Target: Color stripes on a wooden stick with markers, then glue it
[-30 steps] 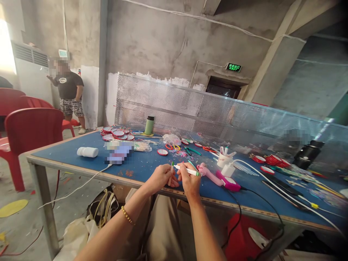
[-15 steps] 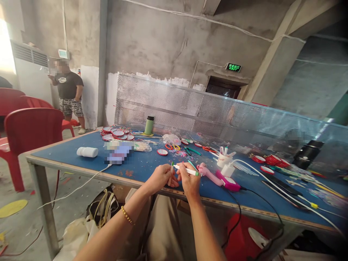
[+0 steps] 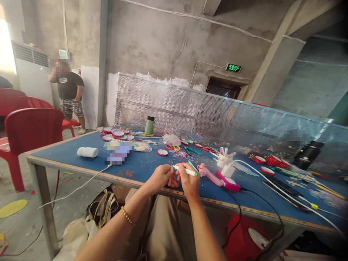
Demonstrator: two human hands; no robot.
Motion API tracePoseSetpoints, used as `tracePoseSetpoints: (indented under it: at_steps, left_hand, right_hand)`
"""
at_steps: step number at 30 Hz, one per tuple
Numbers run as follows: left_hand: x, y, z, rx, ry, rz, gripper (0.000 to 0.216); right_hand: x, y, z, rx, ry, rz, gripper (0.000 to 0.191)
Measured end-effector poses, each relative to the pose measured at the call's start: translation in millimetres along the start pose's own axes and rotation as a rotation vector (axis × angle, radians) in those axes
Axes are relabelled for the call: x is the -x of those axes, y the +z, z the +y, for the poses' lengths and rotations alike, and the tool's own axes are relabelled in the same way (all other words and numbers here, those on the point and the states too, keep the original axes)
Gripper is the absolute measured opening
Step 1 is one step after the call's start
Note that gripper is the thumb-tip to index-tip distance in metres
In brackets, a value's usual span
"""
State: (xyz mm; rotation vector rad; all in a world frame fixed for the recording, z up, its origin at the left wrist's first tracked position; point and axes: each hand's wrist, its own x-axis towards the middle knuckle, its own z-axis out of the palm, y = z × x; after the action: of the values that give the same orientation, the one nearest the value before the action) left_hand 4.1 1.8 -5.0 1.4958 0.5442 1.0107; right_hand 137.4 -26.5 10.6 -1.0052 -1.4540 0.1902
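Observation:
At the table's front edge my right hand (image 3: 189, 184) is closed around a white marker (image 3: 188, 170) with a green end, held like a pen. The marker's tip points left and meets, or nearly meets, the green end of a thin pale stick (image 3: 172, 168). That stick stands upright, pinched in my left hand (image 3: 162, 176), which wears a gold bead bracelet at the wrist. Its lower part is mostly hidden by my fingers. Just right of my right hand lies a pink glue gun (image 3: 210, 175).
On the blue table (image 3: 146, 165) lie round red-rimmed pieces (image 3: 118, 133), pliers (image 3: 192, 150), scissors (image 3: 172, 147) and a white bottle (image 3: 87, 152). A cup of markers (image 3: 224, 159) stands right of centre. A perforated metal screen (image 3: 174, 105) runs behind. A person (image 3: 70, 90) stands far left.
The marker and my right hand have shifted very slightly left. My left hand holds its place. The person in the background has raised a hand to the head.

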Motion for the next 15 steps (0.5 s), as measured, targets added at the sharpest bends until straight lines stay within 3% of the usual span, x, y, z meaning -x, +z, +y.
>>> tracePoseSetpoints:
  at_steps: [15]
  left_hand:
    - [0.6, 0.2, 1.8, -0.013, 0.005, -0.006, 0.034]
  right_hand:
    - [0.6, 0.1, -1.0, -0.011, -0.003, 0.01, 0.029]
